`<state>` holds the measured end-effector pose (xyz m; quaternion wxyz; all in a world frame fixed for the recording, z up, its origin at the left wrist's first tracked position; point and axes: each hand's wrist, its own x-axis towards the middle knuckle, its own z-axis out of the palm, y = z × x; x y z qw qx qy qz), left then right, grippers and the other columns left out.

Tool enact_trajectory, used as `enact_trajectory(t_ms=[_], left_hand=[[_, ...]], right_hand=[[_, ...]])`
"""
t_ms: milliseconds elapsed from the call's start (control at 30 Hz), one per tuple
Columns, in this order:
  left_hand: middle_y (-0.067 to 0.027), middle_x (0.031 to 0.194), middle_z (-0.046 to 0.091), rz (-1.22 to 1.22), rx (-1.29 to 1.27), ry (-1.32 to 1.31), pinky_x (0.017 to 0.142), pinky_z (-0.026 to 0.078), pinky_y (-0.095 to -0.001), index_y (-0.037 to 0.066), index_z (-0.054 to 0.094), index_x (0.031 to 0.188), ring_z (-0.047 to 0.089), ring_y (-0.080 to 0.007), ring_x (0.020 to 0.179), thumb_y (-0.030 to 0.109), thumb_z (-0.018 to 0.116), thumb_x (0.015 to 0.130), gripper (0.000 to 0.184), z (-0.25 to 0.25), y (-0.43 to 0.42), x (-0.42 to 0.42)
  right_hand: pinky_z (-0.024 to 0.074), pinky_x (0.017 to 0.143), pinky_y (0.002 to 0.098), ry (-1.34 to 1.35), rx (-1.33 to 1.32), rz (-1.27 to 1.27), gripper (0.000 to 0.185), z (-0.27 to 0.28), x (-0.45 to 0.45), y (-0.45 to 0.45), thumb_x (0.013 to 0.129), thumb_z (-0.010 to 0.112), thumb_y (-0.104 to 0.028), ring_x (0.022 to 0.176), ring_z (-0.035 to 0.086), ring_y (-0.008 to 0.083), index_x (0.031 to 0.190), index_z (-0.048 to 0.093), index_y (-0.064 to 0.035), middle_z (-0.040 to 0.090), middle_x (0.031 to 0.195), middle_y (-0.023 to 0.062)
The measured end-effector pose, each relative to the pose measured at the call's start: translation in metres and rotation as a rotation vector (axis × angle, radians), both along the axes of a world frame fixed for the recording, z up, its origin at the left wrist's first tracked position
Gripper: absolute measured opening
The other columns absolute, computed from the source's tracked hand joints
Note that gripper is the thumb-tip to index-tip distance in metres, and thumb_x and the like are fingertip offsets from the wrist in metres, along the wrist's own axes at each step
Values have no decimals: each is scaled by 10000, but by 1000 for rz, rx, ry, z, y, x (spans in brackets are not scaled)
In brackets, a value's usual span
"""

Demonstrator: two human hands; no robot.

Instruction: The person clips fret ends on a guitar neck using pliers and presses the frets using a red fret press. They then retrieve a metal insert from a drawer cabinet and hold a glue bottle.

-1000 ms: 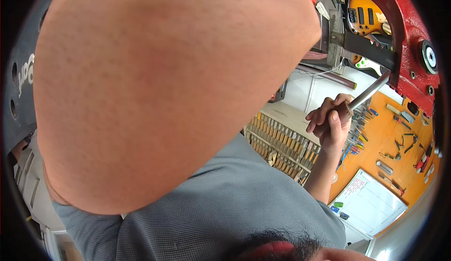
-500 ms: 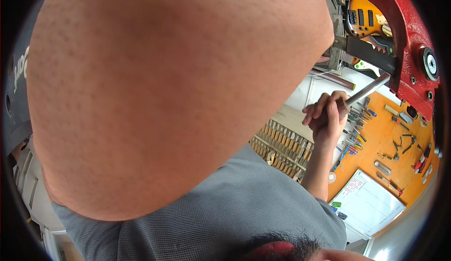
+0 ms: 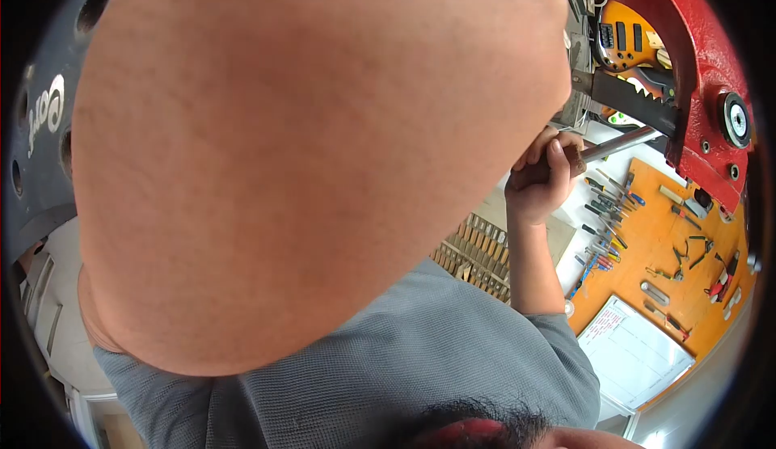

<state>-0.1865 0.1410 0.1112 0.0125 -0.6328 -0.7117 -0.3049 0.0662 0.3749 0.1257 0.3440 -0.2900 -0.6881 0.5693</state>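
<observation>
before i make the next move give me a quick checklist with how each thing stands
1. Right hand wrapped around the brown handle: ok.
2. Right fingers clear of the teeth on the dark toothed bar: ok, they appear well apart.
3. Far end of the metal rod firmly fixed: cannot tell; it reaches the toothed bar by the red frame, but the joint is unclear.
4. Left hand safely placed: cannot tell, it is out of sight.
5. Clear view of the work: not ok, the left arm fills much of the picture.
</observation>
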Motion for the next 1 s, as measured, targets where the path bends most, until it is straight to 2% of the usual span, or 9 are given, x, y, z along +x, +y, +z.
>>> enact_trajectory(t_ms=[133,267,367,467,533,633,733,867,1000], left_hand=[[-28,867,671,34,105,22,776,561,-385,77,704,865,684,-201,864,277,729,853,201,1,8,0],[-25,860,669,92,460,148,775,561,-383,78,706,852,682,-196,860,276,721,856,199,8,22,12],[-22,855,667,-50,674,254,774,561,-381,79,707,842,681,-192,857,276,716,858,198,1,24,30],[-15,804,641,-530,493,-31,754,550,-356,86,696,820,661,-184,802,244,706,848,160,-18,5,61],[-3,753,614,-606,480,-127,700,508,-332,100,654,774,634,-170,726,217,698,851,146,-40,9,75],[-44,809,734,-677,372,-229,721,551,-412,87,758,786,728,-236,797,224,714,840,153,-71,17,82],[-24,762,660,-655,263,-230,663,488,-347,94,672,794,683,-195,739,196,712,850,123,-91,14,76],[-60,780,644,-665,237,-292,677,502,-370,71,683,806,648,-225,745,161,703,832,96,-128,28,99],[-107,848,667,-604,171,-383,806,554,-398,35,704,836,682,-287,814,114,678,863,87,-150,25,138]], right_hand=[[567,739,409,-9,1,-20,111,-3,-1,-1,1018,608,-104,577,551,211,1053,519,-48,539,761,105],[571,725,411,-68,52,-85,120,-4,-6,-7,1020,600,-111,588,560,217,1084,521,-47,544,771,109],[559,712,414,-79,27,-95,129,-10,-6,-7,1023,606,-122,627,561,217,1096,526,-52,548,794,107],[562,724,421,-12,-16,-18,141,-12,-4,-5,1029,612,-140,642,572,226,1111,532,-57,554,799,106],[569,735,424,-27,7,-57,146,-10,-6,-9,1030,611,-146,648,581,231,1118,534,-59,558,801,107],[588,768,443,-46,20,-99,154,-7,-12,-18,1032,601,-151,668,601,241,1136,536,-58,572,811,115],[593,772,453,-42,23,-138,151,-5,-17,-25,1034,591,-150,691,610,246,1134,534,-52,579,827,125],[591,764,451,-52,106,-228,154,-9,-25,-30,1033,577,-152,712,613,249,1126,528,-39,584,849,139],[583,719,406,-56,101,-287,182,-12,-25,-33,1014,576,-166,712,610,242,1114,523,-25,583,858,147]])
